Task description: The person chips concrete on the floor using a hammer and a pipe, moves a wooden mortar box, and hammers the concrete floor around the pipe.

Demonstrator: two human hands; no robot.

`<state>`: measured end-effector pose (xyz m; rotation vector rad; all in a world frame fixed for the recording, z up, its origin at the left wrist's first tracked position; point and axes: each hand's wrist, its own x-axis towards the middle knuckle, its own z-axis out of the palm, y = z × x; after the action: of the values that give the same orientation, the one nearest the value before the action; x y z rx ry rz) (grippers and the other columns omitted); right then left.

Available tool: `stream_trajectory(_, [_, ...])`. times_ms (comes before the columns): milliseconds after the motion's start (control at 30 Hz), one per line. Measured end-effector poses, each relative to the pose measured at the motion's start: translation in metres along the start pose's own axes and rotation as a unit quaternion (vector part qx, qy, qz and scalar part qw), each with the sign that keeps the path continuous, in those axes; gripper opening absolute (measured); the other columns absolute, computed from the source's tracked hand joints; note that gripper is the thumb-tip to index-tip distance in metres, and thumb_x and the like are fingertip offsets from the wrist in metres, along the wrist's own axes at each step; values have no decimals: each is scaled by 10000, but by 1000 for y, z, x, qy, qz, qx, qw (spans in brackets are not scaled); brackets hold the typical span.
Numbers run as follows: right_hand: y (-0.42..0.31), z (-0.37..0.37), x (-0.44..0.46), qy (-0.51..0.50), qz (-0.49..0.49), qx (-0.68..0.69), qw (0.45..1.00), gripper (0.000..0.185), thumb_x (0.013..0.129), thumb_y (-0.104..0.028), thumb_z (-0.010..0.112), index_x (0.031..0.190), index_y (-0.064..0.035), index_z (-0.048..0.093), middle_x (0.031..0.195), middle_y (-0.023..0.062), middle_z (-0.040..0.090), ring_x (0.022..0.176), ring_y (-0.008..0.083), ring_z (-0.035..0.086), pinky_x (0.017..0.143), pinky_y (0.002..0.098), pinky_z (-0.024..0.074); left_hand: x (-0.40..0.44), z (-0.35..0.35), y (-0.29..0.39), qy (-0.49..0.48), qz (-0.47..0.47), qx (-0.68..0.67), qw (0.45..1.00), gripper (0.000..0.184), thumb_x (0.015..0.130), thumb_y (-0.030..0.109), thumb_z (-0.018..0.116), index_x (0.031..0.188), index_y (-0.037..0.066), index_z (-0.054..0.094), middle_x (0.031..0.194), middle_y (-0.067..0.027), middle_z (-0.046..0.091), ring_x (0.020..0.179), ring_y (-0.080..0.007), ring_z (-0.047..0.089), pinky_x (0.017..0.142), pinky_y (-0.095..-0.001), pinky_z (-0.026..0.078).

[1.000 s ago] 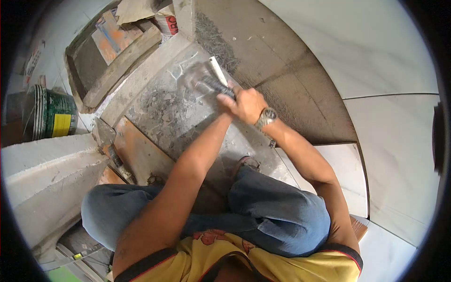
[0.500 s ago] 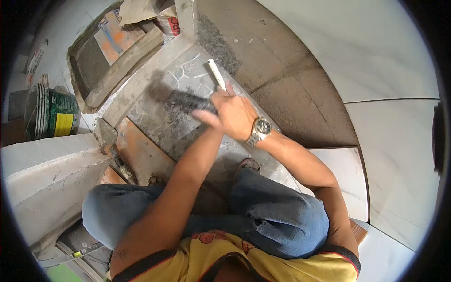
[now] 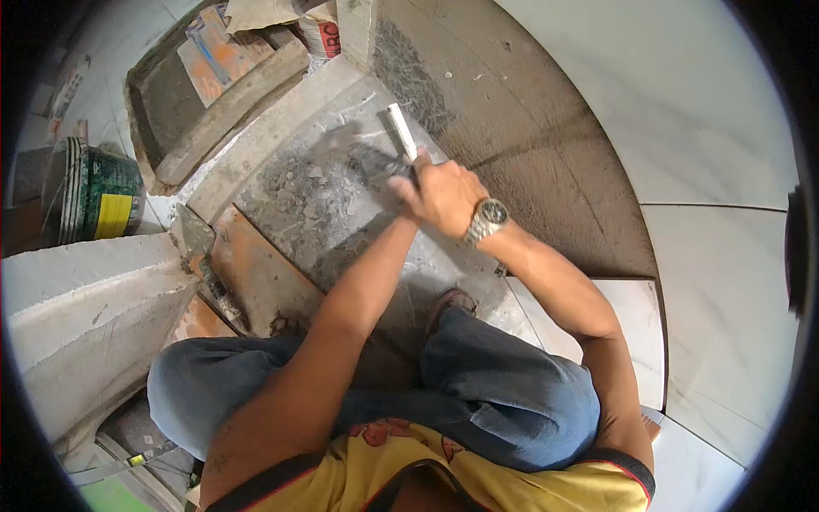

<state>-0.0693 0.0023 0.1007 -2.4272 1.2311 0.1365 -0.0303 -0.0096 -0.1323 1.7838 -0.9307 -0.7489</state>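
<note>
My right hand (image 3: 450,198), with a metal wristwatch (image 3: 489,219) on its wrist, is closed on a dark tool (image 3: 374,160). The tool points up-left over the floor, its far end too smeared by motion to name. Beside the fingers a white bar (image 3: 402,130) sticks up; I cannot tell which hand has it. My left hand (image 3: 408,198) is close against the right one and mostly hidden, so its grip does not show. Grey broken rubble (image 3: 311,192) and pale scored lines lie on the concrete floor (image 3: 426,256) below.
On the left are a green bucket (image 3: 101,196), a mortar trough (image 3: 152,128), a trowel (image 3: 194,235) and an orange-stained board (image 3: 256,256). A printed sack (image 3: 322,34) stands behind. White marble-look tiles (image 3: 708,264) rise on the right, beside a brown dusty strip (image 3: 554,188).
Both hands and the white bar have shifted slightly to the right in view. The blurred tool end has moved up and right, and more rubble shows on the floor.
</note>
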Motion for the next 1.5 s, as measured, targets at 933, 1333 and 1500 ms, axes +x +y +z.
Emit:
stream_trajectory(933, [-2, -3, -18, 152, -205, 39, 966, 685, 908, -645, 537, 877, 24, 683, 744, 236, 671, 696, 387, 691, 623, 469, 557, 1, 7, 26, 37, -159, 2, 987, 472, 867, 425, 681, 1086, 16, 589, 897, -111, 656, 874, -241, 649, 757, -404, 513])
stream_trajectory(1333, [-4, -6, -24, 142, -186, 67, 970, 707, 905, -659, 521, 830, 17, 713, 719, 252, 674, 696, 396, 697, 647, 459, 564, 3, 11, 20, 12, -70, 8, 997, 453, 843, 366, 702, 1091, 7, 581, 978, -128, 647, 913, -262, 644, 782, -413, 512])
stream_trajectory(1500, [61, 27, 13, -3, 54, 72, 996, 721, 911, -666, 508, 909, 26, 709, 757, 258, 682, 760, 393, 706, 685, 460, 569, 14, 19, 6, 7, -23, 34, 999, 450, 838, 354, 706, 1096, 8, 578, 1010, -129, 645, 936, -265, 645, 792, -415, 511])
